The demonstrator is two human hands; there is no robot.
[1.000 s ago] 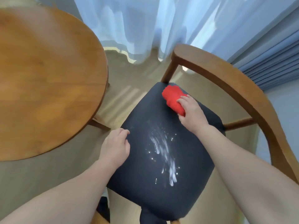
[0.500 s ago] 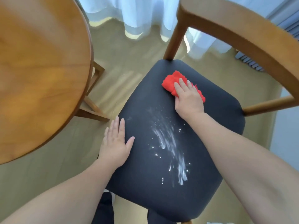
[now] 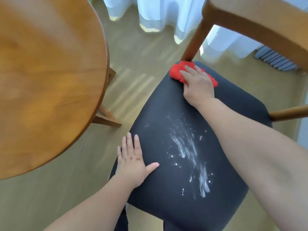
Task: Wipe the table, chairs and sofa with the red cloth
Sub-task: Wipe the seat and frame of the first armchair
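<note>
A wooden chair with a dark padded seat (image 3: 233,117) fills the middle and right of the head view. White powdery streaks (image 3: 188,152) smear the seat's centre. My right hand (image 3: 198,85) presses the red cloth (image 3: 177,71) flat onto the seat's far corner, right beside the chair's back post (image 3: 195,37). My left hand (image 3: 133,162) lies flat with fingers spread on the seat's near left edge, holding nothing. The round wooden table (image 3: 46,72) stands to the left of the chair.
A curved wooden backrest (image 3: 260,19) arches over the seat at the upper right, with a side rail (image 3: 290,112) at the right. White curtains (image 3: 160,12) hang at the back. Bare light wood floor (image 3: 133,67) lies between table and chair.
My left hand opened from a loose fist to lie flat on the seat edge. My right hand flattened onto the cloth and pushed it toward the back post. The view tilted down.
</note>
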